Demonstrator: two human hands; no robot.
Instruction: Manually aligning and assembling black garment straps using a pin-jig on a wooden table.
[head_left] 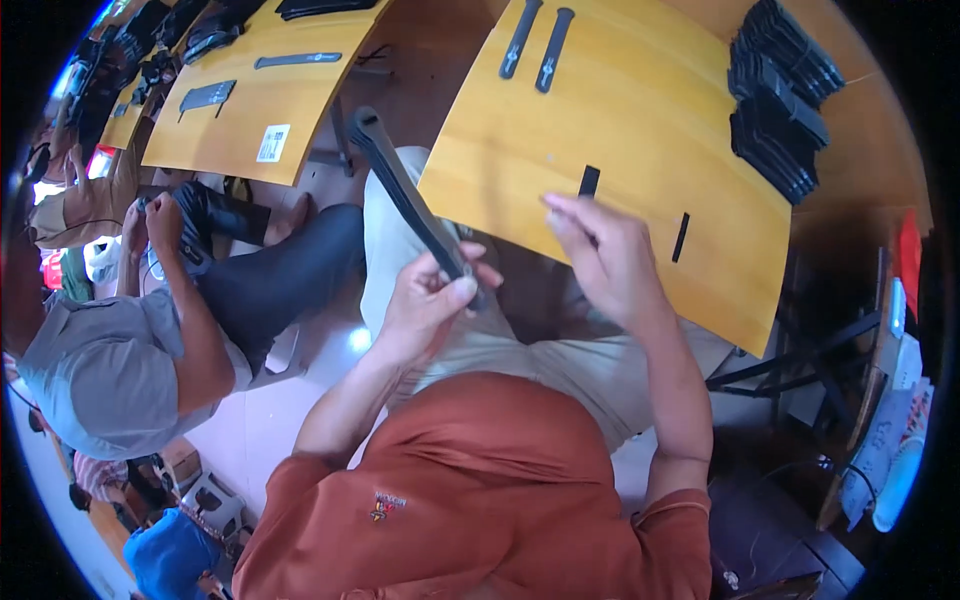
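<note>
A long black strap, doubled along its length, is pinched by one end between the thumb and fingers of my left hand. Its far end rises up and to the left, beyond the edge of the yellow table. Over the table's near edge, my right hand has its index finger and thumb stretched out and apart. No object shows in it, though its curled lower fingers are partly hidden. Just past its fingertips lies a short black strip. A second thin black strip lies to its right.
Two dark straps lie at the far side of the yellow table. Stacks of folded black pieces fill its right edge. To the left, a person in a grey shirt sits by another table holding more straps.
</note>
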